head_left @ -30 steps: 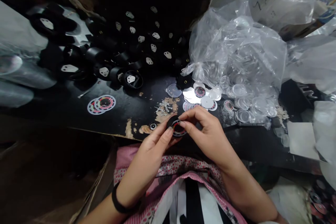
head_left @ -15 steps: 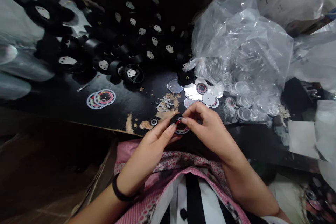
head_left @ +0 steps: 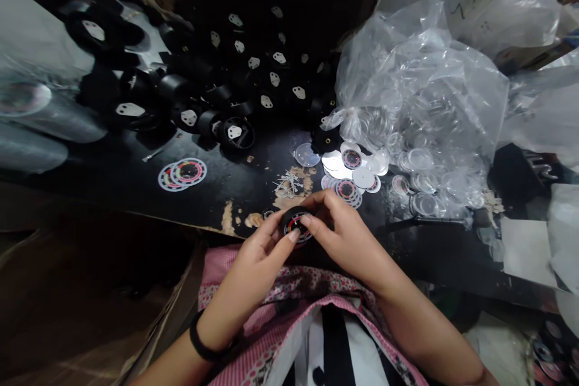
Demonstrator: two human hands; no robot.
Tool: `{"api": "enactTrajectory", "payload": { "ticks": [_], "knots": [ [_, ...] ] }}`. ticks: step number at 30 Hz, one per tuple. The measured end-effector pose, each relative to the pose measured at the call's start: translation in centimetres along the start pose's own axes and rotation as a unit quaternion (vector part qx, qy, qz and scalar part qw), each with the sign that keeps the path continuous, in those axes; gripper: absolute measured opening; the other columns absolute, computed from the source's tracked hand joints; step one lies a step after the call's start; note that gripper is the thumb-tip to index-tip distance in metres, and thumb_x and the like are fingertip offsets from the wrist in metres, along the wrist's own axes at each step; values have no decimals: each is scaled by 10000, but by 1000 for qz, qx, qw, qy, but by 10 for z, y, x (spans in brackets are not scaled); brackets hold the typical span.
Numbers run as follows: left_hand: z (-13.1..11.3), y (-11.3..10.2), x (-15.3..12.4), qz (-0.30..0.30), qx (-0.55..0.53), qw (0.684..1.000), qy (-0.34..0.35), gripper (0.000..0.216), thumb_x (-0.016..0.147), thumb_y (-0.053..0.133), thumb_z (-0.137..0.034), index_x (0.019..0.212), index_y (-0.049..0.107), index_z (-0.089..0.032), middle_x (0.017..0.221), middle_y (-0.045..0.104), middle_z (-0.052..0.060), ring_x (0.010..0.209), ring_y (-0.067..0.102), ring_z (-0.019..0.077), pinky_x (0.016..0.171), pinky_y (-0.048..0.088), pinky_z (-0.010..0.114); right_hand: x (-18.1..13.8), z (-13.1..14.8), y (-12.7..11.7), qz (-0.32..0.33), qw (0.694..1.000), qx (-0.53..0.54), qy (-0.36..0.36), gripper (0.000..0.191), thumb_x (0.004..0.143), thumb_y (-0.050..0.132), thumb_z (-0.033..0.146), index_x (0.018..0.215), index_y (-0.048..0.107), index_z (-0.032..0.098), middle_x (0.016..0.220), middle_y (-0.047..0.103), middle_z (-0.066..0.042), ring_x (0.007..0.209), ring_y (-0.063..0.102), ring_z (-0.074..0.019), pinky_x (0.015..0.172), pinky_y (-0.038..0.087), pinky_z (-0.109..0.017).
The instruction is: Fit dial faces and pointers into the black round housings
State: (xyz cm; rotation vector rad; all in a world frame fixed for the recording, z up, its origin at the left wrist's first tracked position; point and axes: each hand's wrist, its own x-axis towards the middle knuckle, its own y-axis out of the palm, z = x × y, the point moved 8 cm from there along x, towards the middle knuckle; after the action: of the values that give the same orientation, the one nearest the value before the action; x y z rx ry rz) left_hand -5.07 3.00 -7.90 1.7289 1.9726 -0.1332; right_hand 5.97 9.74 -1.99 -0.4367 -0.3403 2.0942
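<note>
Between my hands, above the table's near edge, is a small round gauge (head_left: 294, 222) with a black case and a printed dial in red, white and black. My left hand (head_left: 262, 248) grips it from the left, thumb on the dial face. My right hand (head_left: 339, 230) closes on its right side, with the thumb pressed on the dial and the fingers around the far rim. Just beyond lies a pile of thin pale pointers (head_left: 289, 181). Printed dial discs (head_left: 347, 189) lie beyond my right hand, beside plain white discs (head_left: 363, 178).
Two larger dial discs (head_left: 189, 174) overlap at left. Several black gauge cases (head_left: 236, 134) crowd the back. A clear plastic bag (head_left: 425, 66) spills clear round covers (head_left: 420, 158) at right. One clear disc (head_left: 307, 155) lies mid-table; a white card (head_left: 528, 250) is far right.
Both hands have brought the gauge slightly left and nearer my body. My right thumb has shifted across the dial. The view has tilted a little, so the table things appear shifted right and lower.
</note>
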Motion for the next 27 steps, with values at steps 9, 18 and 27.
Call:
{"api": "enactTrajectory", "payload": {
  "ticks": [9,18,27],
  "knots": [
    [-5,-18,-3,-14,-1,1000,-9,377,803,734,-424,1137,712,-249,1199,714,63,1161,641,289,1004,519,390,12,5,2,29,999,-3,-18,128,943,585,259,1045,622,191,997,707,-32,905,655,-160,812,508,-300],
    [-1,-38,-3,-131,-175,976,-5,298,778,776,-335,1045,711,-219,1085,729,49,991,707,228,949,567,406,56,12,9,-4,882,-468,-57,164,951,495,207,981,643,143,974,695,-137,876,639,-294,761,435,-412],
    [-6,-30,6,-121,-231,965,35,239,855,689,-334,1064,673,-219,1170,702,68,1147,651,252,1038,502,456,60,14,10,5,880,-472,-58,152,958,492,228,950,627,158,991,692,-126,884,633,-273,766,416,-392]
  ]
}}
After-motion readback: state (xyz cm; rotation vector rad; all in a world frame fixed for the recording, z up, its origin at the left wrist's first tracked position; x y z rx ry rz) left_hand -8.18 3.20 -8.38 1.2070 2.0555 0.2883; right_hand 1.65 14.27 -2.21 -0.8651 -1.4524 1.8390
